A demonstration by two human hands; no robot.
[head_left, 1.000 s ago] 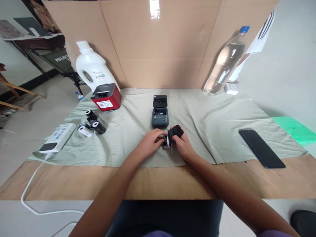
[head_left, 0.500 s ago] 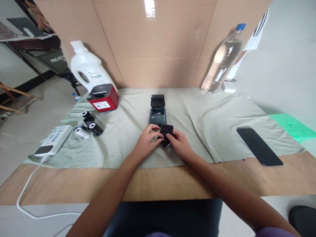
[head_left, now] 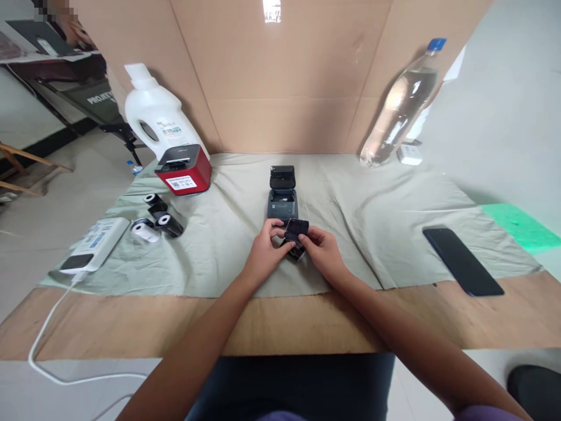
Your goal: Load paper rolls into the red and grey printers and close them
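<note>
Both hands meet in front of a small dark printer (head_left: 283, 204) whose lid stands raised at the back. Between them is a small black glossy object (head_left: 298, 228), with a flat dark part on top and a crumpled shiny part below. Its kind is not clear. My left hand (head_left: 265, 251) has its fingers closed on the left side of this object. On the right side, my right hand (head_left: 323, 251) pinches it between thumb and fingers. The fingers hide part of the object.
Several black and white paper rolls (head_left: 170, 225) lie at left beside a white power bank (head_left: 96, 245) with a cable. Behind them stand a red box-shaped printer (head_left: 186, 175) and a white jug (head_left: 158, 114). A clear bottle (head_left: 401, 108) leans at back right; a phone (head_left: 462, 260) lies at right.
My left thumb and fingers have shifted slightly on the black object, and its flat part sits a little differently. The whole view has moved slightly. The printer's lid stays raised.
</note>
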